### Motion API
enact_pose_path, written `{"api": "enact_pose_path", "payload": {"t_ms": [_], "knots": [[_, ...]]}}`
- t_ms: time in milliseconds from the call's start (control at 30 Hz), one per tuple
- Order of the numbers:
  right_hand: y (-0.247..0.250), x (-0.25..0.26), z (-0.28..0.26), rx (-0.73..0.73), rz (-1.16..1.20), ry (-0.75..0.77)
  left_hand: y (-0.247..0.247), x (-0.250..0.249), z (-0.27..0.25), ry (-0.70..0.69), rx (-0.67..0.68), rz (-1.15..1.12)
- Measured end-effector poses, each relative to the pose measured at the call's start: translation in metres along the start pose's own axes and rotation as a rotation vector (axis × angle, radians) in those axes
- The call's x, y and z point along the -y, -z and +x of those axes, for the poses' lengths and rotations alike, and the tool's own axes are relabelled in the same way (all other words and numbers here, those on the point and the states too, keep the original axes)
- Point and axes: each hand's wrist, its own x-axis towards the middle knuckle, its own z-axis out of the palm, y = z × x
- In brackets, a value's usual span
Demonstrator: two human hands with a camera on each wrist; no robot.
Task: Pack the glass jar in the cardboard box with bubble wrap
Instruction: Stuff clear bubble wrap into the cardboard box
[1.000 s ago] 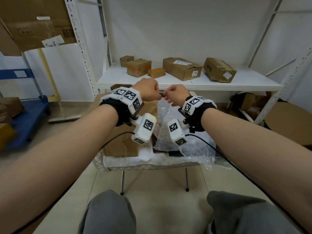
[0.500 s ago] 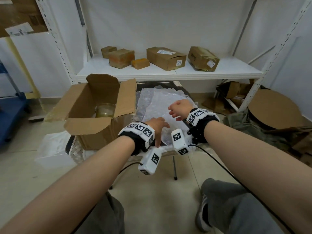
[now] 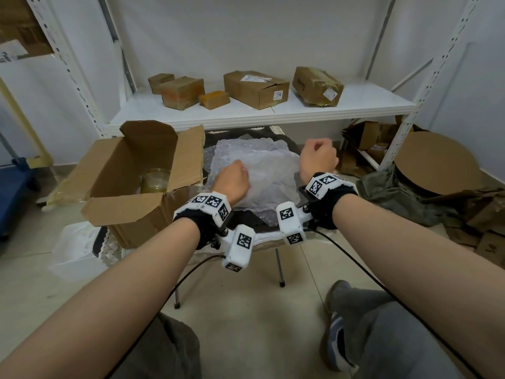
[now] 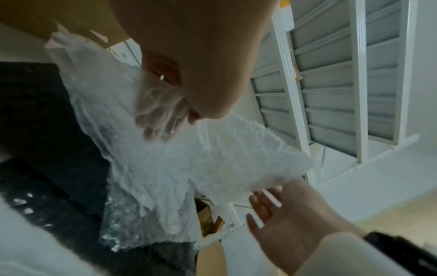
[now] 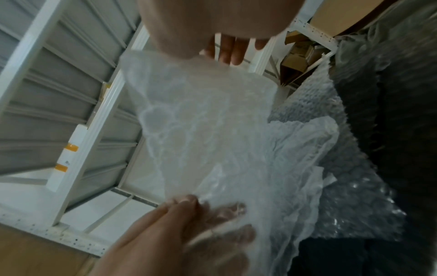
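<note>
An open cardboard box (image 3: 128, 212) stands on the left of a small chair, and the glass jar (image 3: 155, 180) sits upright inside it. A pale sheet of bubble wrap (image 3: 259, 165) spreads over the seat to the right of the box. My left hand (image 3: 232, 181) pinches its left edge, thumb on top and fingers (image 4: 153, 128) underneath. My right hand (image 3: 318, 157) is curled at the sheet's right edge (image 5: 189, 61) and appears to pinch it with the thumb. In the wrist views the sheet hangs lifted between both hands. A second, clearer piece of bubble wrap (image 5: 350, 201) lies beneath on the dark seat.
A white shelf (image 3: 273, 114) with several small cardboard boxes runs close behind the chair. A white plastic tub (image 3: 76, 250) sits on the floor at the left, and a round cardboard piece (image 3: 437, 165) and clutter lie at the right. My knees are below.
Both hands came down from in front of the shelf, where they were held together, to the bubble wrap. They have since spread apart to the sheet's left and right edges.
</note>
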Motion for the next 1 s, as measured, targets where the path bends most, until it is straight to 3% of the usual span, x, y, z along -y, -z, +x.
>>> {"api": "enact_pose_path", "payload": {"t_ms": [67, 133, 267, 333, 400, 533, 667, 1000], "knots": [[0.0, 0.001, 0.0, 0.007, 0.139, -0.096, 0.002, -0.007, -0.002, -0.012, -0.01, -0.132], [-0.002, 0.0, -0.004, 0.121, 0.224, -0.2, 0.005, -0.016, -0.006, -0.028, 0.001, -0.277], [-0.004, -0.007, -0.015, 0.668, 0.479, -0.396, 0.01, -0.033, -0.015, -0.049, 0.17, -0.491], [-0.004, -0.009, -0.02, 0.785, 0.512, -0.378, 0.015, -0.039, -0.023, 0.009, 0.307, -0.606], [-0.002, -0.009, -0.023, 0.819, 0.474, -0.298, 0.017, -0.041, -0.026, -0.01, 0.334, -0.59], [-0.002, -0.011, -0.025, 0.863, 0.439, -0.222, 0.02, -0.036, -0.023, -0.047, 0.198, -0.605], [-0.001, -0.014, -0.03, 0.859, 0.453, -0.14, 0.025, -0.038, -0.025, -0.034, 0.229, -0.727], [-0.006, -0.015, -0.033, 0.782, 0.624, -0.245, 0.026, -0.035, -0.035, 0.07, 0.266, -0.721]]}}
